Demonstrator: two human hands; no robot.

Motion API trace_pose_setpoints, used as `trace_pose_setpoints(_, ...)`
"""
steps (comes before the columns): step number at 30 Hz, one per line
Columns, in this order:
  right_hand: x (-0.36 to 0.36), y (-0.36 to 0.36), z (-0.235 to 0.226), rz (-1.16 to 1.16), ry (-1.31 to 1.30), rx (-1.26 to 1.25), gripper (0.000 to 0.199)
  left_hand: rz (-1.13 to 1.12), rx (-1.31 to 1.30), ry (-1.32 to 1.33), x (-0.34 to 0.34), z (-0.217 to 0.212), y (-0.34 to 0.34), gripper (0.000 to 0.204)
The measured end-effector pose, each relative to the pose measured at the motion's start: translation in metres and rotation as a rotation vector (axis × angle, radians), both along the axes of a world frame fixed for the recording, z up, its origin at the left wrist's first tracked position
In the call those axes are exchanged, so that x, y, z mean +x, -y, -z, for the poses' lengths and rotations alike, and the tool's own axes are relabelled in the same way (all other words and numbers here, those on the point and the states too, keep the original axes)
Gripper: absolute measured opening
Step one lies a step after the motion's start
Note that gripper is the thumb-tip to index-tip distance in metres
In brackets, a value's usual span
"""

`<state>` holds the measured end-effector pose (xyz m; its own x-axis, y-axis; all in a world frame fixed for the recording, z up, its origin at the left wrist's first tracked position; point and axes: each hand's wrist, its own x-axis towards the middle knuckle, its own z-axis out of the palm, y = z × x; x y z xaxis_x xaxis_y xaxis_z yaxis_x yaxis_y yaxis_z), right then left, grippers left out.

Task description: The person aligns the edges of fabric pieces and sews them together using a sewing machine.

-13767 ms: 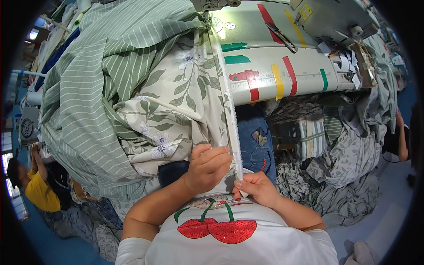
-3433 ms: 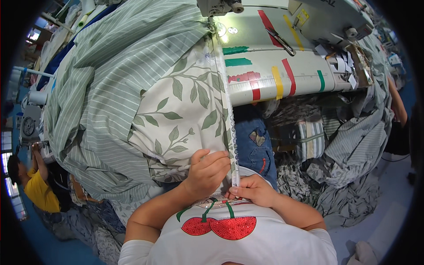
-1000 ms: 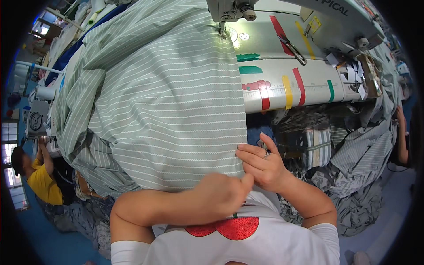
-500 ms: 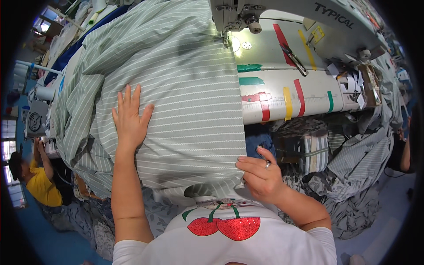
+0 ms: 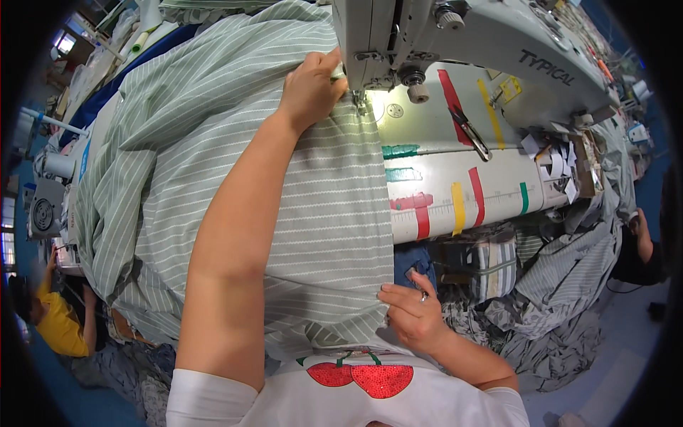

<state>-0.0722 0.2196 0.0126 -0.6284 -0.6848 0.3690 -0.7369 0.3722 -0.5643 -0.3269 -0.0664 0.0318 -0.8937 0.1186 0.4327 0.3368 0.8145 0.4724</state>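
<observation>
Across the left and middle of the frame, a striped green cloth, spread from upper left to lower middle, with a straight right edge leading down from the presser foot. At upper middle and upper right, a white sewing machine. Just left of its head, at upper middle, the left hand on the cloth, fingers bent, tips partly hidden; impossible to tell whether pinching or only pressing. At lower middle, the right hand at the cloth's right edge, fingers loosely apart, tips touching, thumb unclear; impossible to tell how firmly gripped. By judgement, best to line the edge up straight with the foot, smooth creases out leftward, guide without tugging, and mind the left fingertips, so near the foot. Right of middle, snips resting on the machine bed, well apart from both hands. On the machine's arm, upper right, one word in dark capitals, readable, likely a maker's mark. Along the bed's front, faint scale marks, too fine to read surely.
</observation>
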Motion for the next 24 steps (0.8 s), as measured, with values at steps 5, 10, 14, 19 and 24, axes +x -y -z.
trace_pose_setpoints(5,-0.005,-0.005,-0.004,-0.022,0.033,0.037,0.011,0.116,-0.148,0.080,-0.019,0.000,-0.002,0.025)
trace_pose_setpoints(10,-0.014,-0.006,-0.012,-0.054,0.053,0.079,0.008,0.234,0.043,-0.039,-0.024,0.001,-0.001,0.021)
trace_pose_setpoints(14,-0.032,0.002,-0.021,-0.049,0.027,0.081,0.007,0.236,0.212,0.033,-0.029,-0.013,0.005,0.021)
trace_pose_setpoints(19,-0.069,0.017,-0.031,-0.064,-0.046,0.056,0.008,0.168,0.112,0.000,-0.070,-0.015,0.014,0.022)
trace_pose_setpoints(24,-0.117,0.035,-0.039,-0.068,-0.067,0.055,0.010,0.116,0.061,-0.153,-0.102,-0.027,0.027,0.023)
